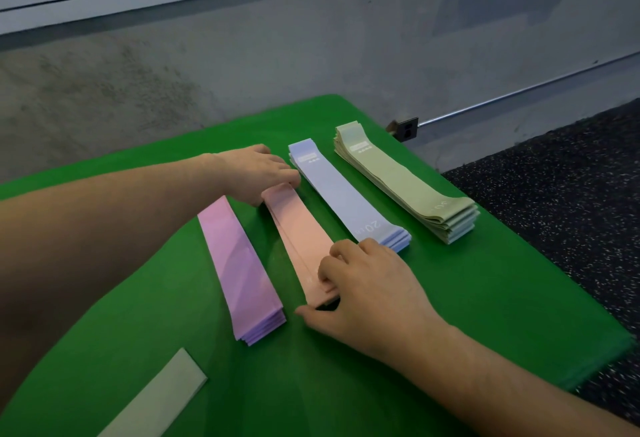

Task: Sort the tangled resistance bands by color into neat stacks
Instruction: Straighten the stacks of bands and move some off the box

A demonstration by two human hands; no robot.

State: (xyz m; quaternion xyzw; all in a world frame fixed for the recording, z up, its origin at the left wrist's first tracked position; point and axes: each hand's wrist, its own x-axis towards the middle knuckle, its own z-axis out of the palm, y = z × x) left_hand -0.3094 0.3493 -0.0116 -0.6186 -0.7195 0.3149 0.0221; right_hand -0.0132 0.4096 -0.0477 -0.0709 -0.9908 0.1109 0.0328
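Peach stack point(298, 228) long axis near-far, both hands at ends.

your hands point(258, 173) point(363, 284) bracket one stack point(299, 239); another stack point(239, 263) lies left, two stacks point(346, 194) point(405, 180) right, a lone band point(156, 398) nearer you, all on the table point(485, 298).

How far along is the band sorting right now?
Mostly done. The purple stack, blue stack and green stack lie side by side, squared up. In hand: the left hand and right hand are at opposite ends of the peach stack. Left: one loose pale green band at the near edge.
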